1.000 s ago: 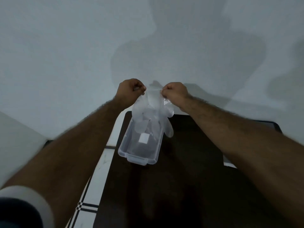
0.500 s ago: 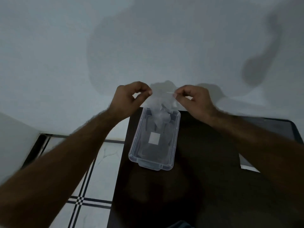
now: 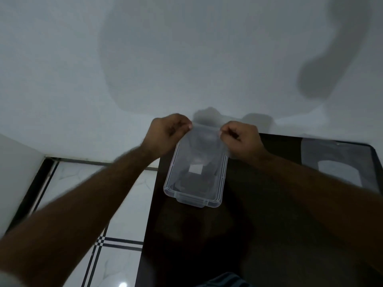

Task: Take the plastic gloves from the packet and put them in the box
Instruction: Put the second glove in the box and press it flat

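Left hand point(image 3: 165, 133) and right hand point(image 3: 241, 139) each pinch a top corner of a thin plastic glove point(image 3: 204, 139), stretched between them over far end of clear box point(image 3: 194, 179); box sits on dark table point(image 3: 269, 224), near its left edge

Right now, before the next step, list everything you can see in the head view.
plastic glove: one sheet visible, translucent, stretched between both hands over the box's far end; I cannot tell if more are layered
box: one, clear plastic, lidless, on the table's left part, white square label on its base
table: one, dark and glossy, filling the lower right
pale object: one, greyish, on the table's far right corner; too blurred to identify
floor: white tiles with dark lines, left of the table
wall: pale grey, shadowed
left hand: fingers pinching the glove's left edge
right hand: fingers pinching its right edge
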Demonstrator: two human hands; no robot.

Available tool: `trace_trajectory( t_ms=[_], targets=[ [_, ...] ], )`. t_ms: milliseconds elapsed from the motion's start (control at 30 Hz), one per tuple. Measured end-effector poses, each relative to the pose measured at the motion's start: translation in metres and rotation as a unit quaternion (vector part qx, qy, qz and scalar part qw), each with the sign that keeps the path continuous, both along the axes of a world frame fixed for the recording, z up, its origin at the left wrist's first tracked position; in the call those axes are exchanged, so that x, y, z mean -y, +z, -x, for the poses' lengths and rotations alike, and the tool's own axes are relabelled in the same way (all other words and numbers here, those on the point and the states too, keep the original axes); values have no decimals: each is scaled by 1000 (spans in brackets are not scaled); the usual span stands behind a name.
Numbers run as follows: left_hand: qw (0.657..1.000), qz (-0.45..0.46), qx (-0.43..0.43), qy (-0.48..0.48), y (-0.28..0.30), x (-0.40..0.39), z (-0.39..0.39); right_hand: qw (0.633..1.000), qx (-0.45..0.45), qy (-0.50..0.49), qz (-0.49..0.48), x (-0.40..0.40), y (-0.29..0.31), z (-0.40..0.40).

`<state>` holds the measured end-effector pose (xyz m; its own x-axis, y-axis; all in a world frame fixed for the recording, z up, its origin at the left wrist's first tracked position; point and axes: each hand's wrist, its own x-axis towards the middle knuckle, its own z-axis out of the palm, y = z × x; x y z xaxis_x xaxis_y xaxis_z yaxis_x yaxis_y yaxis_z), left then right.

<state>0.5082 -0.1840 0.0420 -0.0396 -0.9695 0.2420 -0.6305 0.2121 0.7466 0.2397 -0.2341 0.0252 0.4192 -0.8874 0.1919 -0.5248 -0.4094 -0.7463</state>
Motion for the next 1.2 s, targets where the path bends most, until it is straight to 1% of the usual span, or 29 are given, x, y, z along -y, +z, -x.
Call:
trace_trajectory(
  t_ms=[100,167,233,300,400,467,533,600,700,767,833,867,933,1067,1133,1200],
  targets=[
    [998,-37,-47,14,7,42,-4,996,-19,-65,-55,36,4,-14],
    [996,-48,-65,28,12,67,-8,992,-11,-104,-76,56,9,-22],
    [996,-30,-84,31,21,85,-7,990,7,-129,-54,68,21,-25],
    [995,25,-91,36,38,90,-3,991,34,-131,-14,73,37,-26],
    [989,132,-56,30,62,73,4,991,70,-92,62,57,59,-20],
    [984,177,-22,-10,65,53,3,992,81,-48,84,37,65,-14],
    [981,183,18,-61,54,34,-1,994,79,4,82,18,57,-8],
    [977,158,82,-112,32,20,-7,996,61,37,58,5,37,-3],
    [961,103,192,-168,-8,7,-14,997,-2,55,54,-2,-1,-1],
    [953,59,226,-192,-31,1,-16,992,-62,92,62,-3,-22,-1],
    [942,34,256,-217,-52,-3,-17,983,-144,116,15,-5,-37,-3],
    [934,31,270,-231,-61,-4,-18,974,-189,125,-7,-7,-42,-4],
    [920,36,297,-253,-76,-5,-19,954,-257,153,-19,-8,-52,-7],
    [895,51,341,-284,-93,-8,-18,917,-332,221,9,-11,-67,-12],
    [880,47,367,-296,-99,-6,-17,887,-383,258,27,-16,-72,-16],
    [862,12,401,-309,-104,-5,-14,850,-436,294,27,-22,-74,-20]
  ],
)
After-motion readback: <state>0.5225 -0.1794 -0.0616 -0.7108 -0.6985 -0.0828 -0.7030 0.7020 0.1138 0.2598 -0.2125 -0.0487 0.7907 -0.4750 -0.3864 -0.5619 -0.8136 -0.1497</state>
